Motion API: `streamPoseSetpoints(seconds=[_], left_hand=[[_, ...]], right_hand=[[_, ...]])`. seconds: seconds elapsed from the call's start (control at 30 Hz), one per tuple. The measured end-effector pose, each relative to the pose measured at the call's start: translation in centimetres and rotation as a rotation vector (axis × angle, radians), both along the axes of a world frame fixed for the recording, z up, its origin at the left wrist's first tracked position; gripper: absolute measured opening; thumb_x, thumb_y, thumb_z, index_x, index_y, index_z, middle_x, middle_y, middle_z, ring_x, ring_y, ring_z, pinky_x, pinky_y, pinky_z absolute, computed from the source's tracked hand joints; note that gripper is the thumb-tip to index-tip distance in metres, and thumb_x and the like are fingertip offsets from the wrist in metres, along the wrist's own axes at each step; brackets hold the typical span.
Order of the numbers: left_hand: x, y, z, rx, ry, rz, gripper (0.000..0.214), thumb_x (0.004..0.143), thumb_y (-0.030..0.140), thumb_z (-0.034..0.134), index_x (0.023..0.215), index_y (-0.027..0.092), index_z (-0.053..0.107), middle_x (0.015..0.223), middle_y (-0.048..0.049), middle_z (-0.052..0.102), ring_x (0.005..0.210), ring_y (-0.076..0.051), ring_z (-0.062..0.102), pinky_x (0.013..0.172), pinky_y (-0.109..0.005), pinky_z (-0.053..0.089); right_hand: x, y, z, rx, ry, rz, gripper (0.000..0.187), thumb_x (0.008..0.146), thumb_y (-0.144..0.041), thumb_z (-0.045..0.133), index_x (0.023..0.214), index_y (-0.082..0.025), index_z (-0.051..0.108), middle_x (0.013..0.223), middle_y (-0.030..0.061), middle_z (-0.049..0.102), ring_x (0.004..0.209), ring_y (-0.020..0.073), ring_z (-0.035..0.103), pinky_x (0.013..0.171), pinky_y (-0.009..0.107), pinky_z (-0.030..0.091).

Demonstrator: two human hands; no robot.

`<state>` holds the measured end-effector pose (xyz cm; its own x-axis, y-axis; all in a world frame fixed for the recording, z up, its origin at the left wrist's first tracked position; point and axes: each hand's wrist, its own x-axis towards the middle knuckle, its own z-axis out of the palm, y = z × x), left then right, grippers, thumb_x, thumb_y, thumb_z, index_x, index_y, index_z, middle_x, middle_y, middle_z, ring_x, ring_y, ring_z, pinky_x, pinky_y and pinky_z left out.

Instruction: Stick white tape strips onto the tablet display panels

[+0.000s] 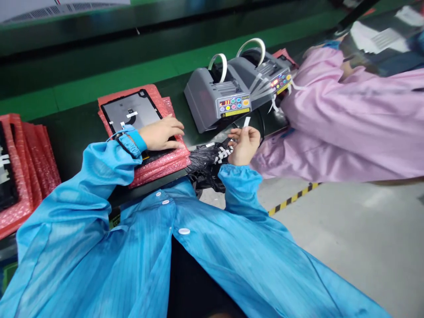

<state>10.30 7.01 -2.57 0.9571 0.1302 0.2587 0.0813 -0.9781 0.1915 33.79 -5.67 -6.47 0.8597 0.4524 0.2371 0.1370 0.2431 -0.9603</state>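
Note:
My left hand (162, 133) lies with its fingers apart over the near right part of a tablet-like panel (139, 108), a grey back with a black border. White tape pieces and a dark strip are on the panel. Under it is a stack of pink bubble-wrap sleeves (159, 165). To the right, my right hand (244, 145) pinches a short strip of white tape (247, 121), held upright between thumb and finger. Below that hand is a black plastic bag (207, 159) with white tape bits on it.
Two grey tape dispensers (212, 99) with lit panels stand behind my right hand. At the right, a co-worker's pink sleeve (331, 119) reaches beside them. More bubble-wrap sleeves (36, 154) lie at the left. Yellow-black floor tape (294, 198) runs below the bench.

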Motion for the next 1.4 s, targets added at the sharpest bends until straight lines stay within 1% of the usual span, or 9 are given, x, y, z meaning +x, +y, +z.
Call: streamPoseSetpoints(seconds=[0.1, 0.33, 0.5, 0.6, 0.77, 0.9, 1.0, 1.27, 1.4], left_hand=[[-0.9, 0.8, 0.8, 0.002, -0.165, 0.053, 0.05, 0.096, 0.06, 0.049, 0.115, 0.019, 0.069, 0.133, -0.0153, 0.062, 0.126, -0.031, 0.052, 0.114, -0.054, 0.033], [-3.2, 1.8, 2.1, 0.037, -0.351, 0.221, 0.052, 0.095, 0.067, 0.042, 0.107, 0.026, 0.071, 0.119, -0.0106, 0.067, 0.114, -0.031, 0.057, 0.107, -0.053, 0.039], [-3.0, 2.0, 1.4, 0.03, -0.381, 0.279, 0.047, 0.095, 0.066, 0.043, 0.102, 0.03, 0.072, 0.109, -0.0083, 0.069, 0.109, -0.031, 0.059, 0.102, -0.053, 0.043], [-2.6, 1.7, 1.5, 0.006, -0.376, 0.269, 0.049, 0.095, 0.066, 0.042, 0.099, 0.026, 0.071, 0.105, -0.0089, 0.07, 0.106, -0.03, 0.061, 0.1, -0.052, 0.044], [-2.0, 0.2, 2.8, -0.084, -0.364, 0.233, 0.053, 0.097, 0.065, 0.041, 0.099, 0.021, 0.07, 0.1, -0.0088, 0.072, 0.099, -0.026, 0.065, 0.097, -0.046, 0.046], [-2.2, -0.4, 3.1, -0.139, -0.348, 0.264, 0.054, 0.097, 0.067, 0.041, 0.096, 0.02, 0.069, 0.098, -0.0092, 0.073, 0.097, -0.025, 0.065, 0.093, -0.042, 0.047], [-3.0, -0.3, 2.6, -0.172, -0.332, 0.297, 0.05, 0.096, 0.064, 0.046, 0.091, 0.02, 0.068, 0.096, -0.009, 0.072, 0.098, -0.025, 0.064, 0.091, -0.041, 0.047], [-4.3, -0.1, 1.6, -0.336, -0.365, 0.548, 0.02, 0.09, 0.033, 0.063, 0.08, 0.015, 0.065, 0.084, -0.0048, 0.067, 0.086, -0.019, 0.062, 0.083, -0.032, 0.047], [-4.2, -0.2, 1.7, -0.399, -0.378, 0.583, 0.019, 0.087, 0.031, 0.064, 0.077, 0.015, 0.063, 0.08, -0.003, 0.065, 0.082, -0.017, 0.06, 0.078, -0.03, 0.046]], right_hand=[[0.0, 0.4, 0.3, 0.012, 0.002, -0.013, 0.024, 0.091, -0.039, 0.053, 0.094, -0.025, 0.035, 0.076, -0.0068, 0.061, 0.056, 0.004, 0.058, 0.042, 0.011, 0.034], [0.3, 1.7, 0.2, -0.072, -0.09, -0.032, 0.036, 0.085, -0.044, 0.058, 0.094, -0.027, 0.028, 0.078, -0.0061, 0.058, 0.059, 0.0073, 0.059, 0.041, 0.016, 0.03], [0.8, 2.0, -0.2, -0.052, -0.18, -0.042, 0.045, 0.077, -0.039, 0.066, 0.092, -0.028, 0.025, 0.073, -0.0086, 0.056, 0.062, 0.0093, 0.059, 0.052, 0.02, 0.041], [-0.4, 1.0, 0.7, -0.024, -0.232, -0.015, 0.046, 0.076, -0.031, 0.068, 0.096, -0.028, 0.026, 0.07, -0.0105, 0.055, 0.065, 0.0095, 0.061, 0.063, 0.023, 0.048], [-4.8, -0.4, 4.7, -0.088, -0.325, 0.324, 0.048, 0.074, -0.023, 0.071, 0.101, -0.029, 0.032, 0.074, -0.0091, 0.061, 0.069, 0.0107, 0.063, 0.064, 0.023, 0.047], [-7.9, 0.9, 7.8, -0.235, -0.407, 0.636, 0.048, 0.072, -0.018, 0.075, 0.095, -0.03, 0.034, 0.067, -0.0099, 0.062, 0.06, 0.0112, 0.058, 0.062, 0.025, 0.047], [-9.2, 2.4, 8.5, -0.267, -0.461, 0.796, 0.05, 0.072, -0.023, 0.079, 0.094, -0.03, 0.035, 0.066, -0.0106, 0.064, 0.06, 0.0114, 0.058, 0.062, 0.025, 0.048], [-7.1, 7.0, 5.3, -0.097, -0.502, 0.888, 0.061, 0.066, -0.045, 0.086, 0.1, -0.029, 0.039, 0.077, -0.0065, 0.07, 0.069, 0.0134, 0.067, 0.065, 0.029, 0.055], [-6.5, 8.6, 3.6, -0.069, -0.512, 0.952, 0.061, 0.068, -0.045, 0.085, 0.106, -0.029, 0.039, 0.079, -0.0061, 0.067, 0.075, 0.0141, 0.067, 0.068, 0.031, 0.056]])
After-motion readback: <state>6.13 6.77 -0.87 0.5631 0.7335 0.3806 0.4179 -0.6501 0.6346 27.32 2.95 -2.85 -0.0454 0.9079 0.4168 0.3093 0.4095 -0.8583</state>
